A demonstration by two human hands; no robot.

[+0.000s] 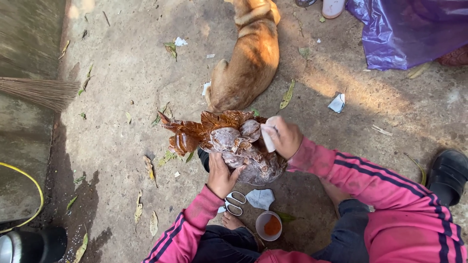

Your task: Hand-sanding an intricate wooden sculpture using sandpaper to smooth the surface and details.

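One crumpled brown plastic bag (234,143), bulging, wet-looking, twisted open top

Left hand (222,176) cupped upward, right hand (284,137) apparently pinched shut, pink-sleeved arms bent.

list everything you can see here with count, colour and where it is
plastic bag: 1, clear with brown contents, centre, held in both hands
white piece: 1, white, in right-hand fingers against the bag
dog: 1, tan, lying on the ground above the bag
scissors: 1, silvery handles, on the ground by the left wrist
cup: 1, white with orange powder, bottom centre
pale scrap: 1, greyish, beside the scissors
purple sheet: 1, purple, top right
broom: 1, brown bristles, left edge
yellow hose: 1, yellow, lower left
black shoe: 1, black, right edge
dry leaves: many, yellow-brown, scattered on the concrete
left hand: pink sleeve, under the bag
right hand: pink sleeve, on the bag's right side
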